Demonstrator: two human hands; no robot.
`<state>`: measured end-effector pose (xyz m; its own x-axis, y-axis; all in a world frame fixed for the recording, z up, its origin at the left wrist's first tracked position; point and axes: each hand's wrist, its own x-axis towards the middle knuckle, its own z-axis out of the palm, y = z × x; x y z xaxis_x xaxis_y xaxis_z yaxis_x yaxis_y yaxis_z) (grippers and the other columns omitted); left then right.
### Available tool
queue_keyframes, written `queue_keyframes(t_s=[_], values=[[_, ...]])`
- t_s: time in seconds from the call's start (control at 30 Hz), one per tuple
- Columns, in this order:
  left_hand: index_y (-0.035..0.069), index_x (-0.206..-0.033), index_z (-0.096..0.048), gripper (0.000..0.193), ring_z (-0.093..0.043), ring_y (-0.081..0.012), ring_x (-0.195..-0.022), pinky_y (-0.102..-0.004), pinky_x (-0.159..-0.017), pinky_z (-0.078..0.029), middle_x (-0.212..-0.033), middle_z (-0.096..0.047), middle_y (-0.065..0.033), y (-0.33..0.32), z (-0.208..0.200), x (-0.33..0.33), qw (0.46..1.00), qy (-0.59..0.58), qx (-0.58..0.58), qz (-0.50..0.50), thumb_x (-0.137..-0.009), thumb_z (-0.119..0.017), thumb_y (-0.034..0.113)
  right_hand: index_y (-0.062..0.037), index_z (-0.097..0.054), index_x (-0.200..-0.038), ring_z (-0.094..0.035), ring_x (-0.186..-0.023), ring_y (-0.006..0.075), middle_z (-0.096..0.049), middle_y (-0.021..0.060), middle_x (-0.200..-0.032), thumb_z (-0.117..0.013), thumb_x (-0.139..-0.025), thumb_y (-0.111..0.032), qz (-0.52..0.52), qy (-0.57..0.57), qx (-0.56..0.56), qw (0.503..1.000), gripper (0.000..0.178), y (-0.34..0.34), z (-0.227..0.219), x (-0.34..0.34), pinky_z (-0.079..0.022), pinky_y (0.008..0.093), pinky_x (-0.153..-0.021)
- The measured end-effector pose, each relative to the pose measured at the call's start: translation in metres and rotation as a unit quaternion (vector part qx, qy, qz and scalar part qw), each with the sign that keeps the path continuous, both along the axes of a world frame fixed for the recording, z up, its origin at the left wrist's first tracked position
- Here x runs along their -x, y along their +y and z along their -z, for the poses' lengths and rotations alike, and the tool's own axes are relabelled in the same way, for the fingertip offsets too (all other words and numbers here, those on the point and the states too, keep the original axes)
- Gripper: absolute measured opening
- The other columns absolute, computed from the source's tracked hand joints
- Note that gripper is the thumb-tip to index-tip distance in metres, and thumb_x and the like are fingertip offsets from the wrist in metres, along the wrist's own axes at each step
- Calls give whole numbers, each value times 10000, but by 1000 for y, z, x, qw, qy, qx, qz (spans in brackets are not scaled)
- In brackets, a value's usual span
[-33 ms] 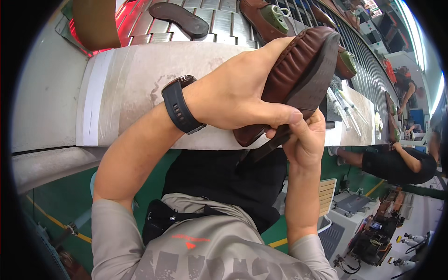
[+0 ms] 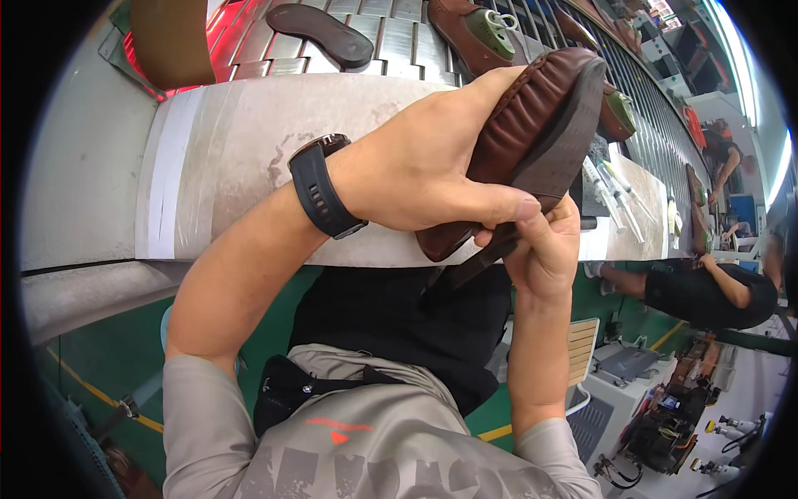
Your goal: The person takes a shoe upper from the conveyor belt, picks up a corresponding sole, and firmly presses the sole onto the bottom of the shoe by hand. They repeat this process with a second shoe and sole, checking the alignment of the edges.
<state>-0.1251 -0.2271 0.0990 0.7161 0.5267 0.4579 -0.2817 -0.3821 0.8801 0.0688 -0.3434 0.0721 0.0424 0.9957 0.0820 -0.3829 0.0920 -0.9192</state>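
Observation:
A brown leather shoe (image 2: 524, 116) with a gathered toe is tilted up over the near edge of the bench. My left hand (image 2: 424, 166), with a black watch on its wrist, is wrapped round the shoe, its thumb pressing near the sole. The dark sole (image 2: 561, 150) lies along the toe part; a dark strip (image 2: 478, 264), seemingly its other end, sticks out below my hands, apart from the heel. My right hand (image 2: 544, 249) is closed on the sole just below my left thumb, its fingertips partly hidden.
A loose dark sole (image 2: 320, 35) and brown-and-green shoes (image 2: 478, 37) rest on the metal slat conveyor (image 2: 399, 50) beyond the pale bench (image 2: 241, 150). Several syringes (image 2: 615, 195) lie to the right. Another person (image 2: 706, 287) is at the far right.

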Motion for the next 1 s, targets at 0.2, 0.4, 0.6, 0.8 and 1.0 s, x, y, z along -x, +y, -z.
queue_keyframes(t_s=[0.2, 0.4, 0.6, 0.8, 1.0], values=[[-67, -1629, -303, 910, -681, -163, -1108, -327, -898, -606, -1363, -666, -151, -3, -2, 0, 999, -4, 49, 23, -927, -855, 103, 99, -644, -1174, -765, -756, 302, -750, 221, -948, -769, -1000, -143, -25, 5, -10, 1000, 323, 1, 4, -6, -662, 396, -684], [-36, -1630, -315, 817, -693, -107, -790, -285, -684, -619, -1162, -721, -111, -10, -9, 2, 980, 4, 187, 70, -993, -794, 142, 109, -650, -1220, -779, -790, 279, -764, 210, -976, -747, -1006, -106, -17, 31, 16, 999, 318, -3, -1, 0, -670, 383, -723], [-81, -1478, -492, 666, -711, -173, -571, -324, -554, -580, -847, -750, -129, -20, -4, -11, 994, -43, 93, -49, -965, -788, 224, 103, -638, -1239, -773, -794, 269, -758, 197, -952, -737, -1013, -100, -48, -10, -17, 999, 320, -4, 3, -5, -673, 392, -744], [-98, -1414, -552, 677, -716, -219, -583, -334, -607, -578, -834, -747, -146, -28, -7, -12, 990, -34, 113, -77, -945, -812, 316, 100, -626, -1171, -764, -759, 298, -740, 214, -932, -759, -997, -167, -12, -16, -3, 1000, 345, -11, 0, 1, -661, 382, -691], [-99, -1339, -616, 672, -759, -338, -805, -398, -746, -590, -893, -755, -186, -33, -12, -13, 991, -44, 35, -123, -938, -808, 405, 112, -638, -1237, -764, -827, 286, -753, 209, -994, -740, -1006, -73, -11, -25, -64, 998, 313, -14, 1, 5, -657, 411, -776]])
